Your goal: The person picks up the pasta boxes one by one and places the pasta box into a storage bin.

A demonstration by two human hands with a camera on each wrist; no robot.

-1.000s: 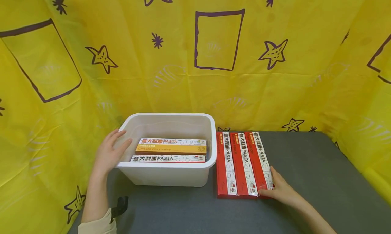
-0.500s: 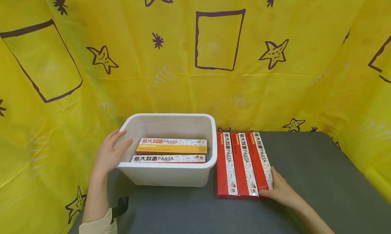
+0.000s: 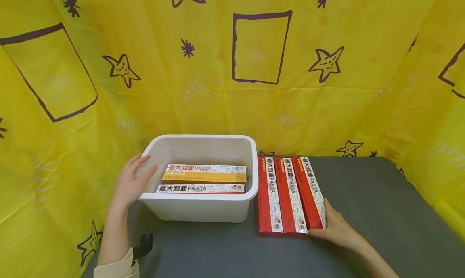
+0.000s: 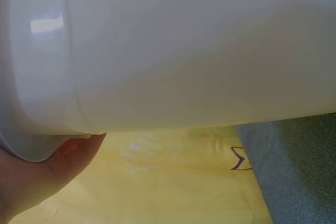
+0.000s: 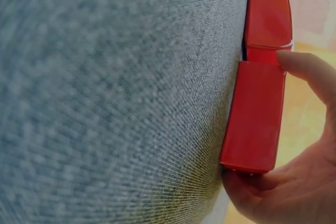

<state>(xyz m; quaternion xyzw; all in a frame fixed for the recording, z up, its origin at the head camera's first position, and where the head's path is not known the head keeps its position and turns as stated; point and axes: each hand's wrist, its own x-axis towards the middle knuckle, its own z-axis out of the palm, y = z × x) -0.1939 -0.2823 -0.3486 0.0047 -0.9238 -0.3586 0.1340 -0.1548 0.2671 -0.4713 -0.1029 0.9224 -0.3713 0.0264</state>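
My left hand (image 3: pixel 130 183) holds the left rim of a white plastic bin (image 3: pixel 196 207), with the thumb reaching over the inside. In the left wrist view, part of the left hand (image 4: pixel 63 169) curls under the bin's rim (image 4: pixel 39 77). Three red pasta boxes lie side by side to the right of the bin: a left one (image 3: pixel 265 209), a middle one (image 3: pixel 288 209) and a right one (image 3: pixel 311 209). My right hand (image 3: pixel 336 225) pinches the near end of the right pasta box (image 5: pixel 254 116) between thumb and fingers. That box stands slightly askew, a thin gap separating its near end from the middle one.
Inside the bin are a yellow chicken curry pasta box (image 3: pixel 205 177) and, in front of it, another pasta box (image 3: pixel 201 189) with black lettering. Dark grey cloth covers the table (image 3: pixel 203 249). A yellow patterned curtain (image 3: pixel 218 68) encloses the back and sides.
The near end of the right pasta box has shifted slightly to the right, away from the middle box, with my right hand on it. The left hand and bin stay put.
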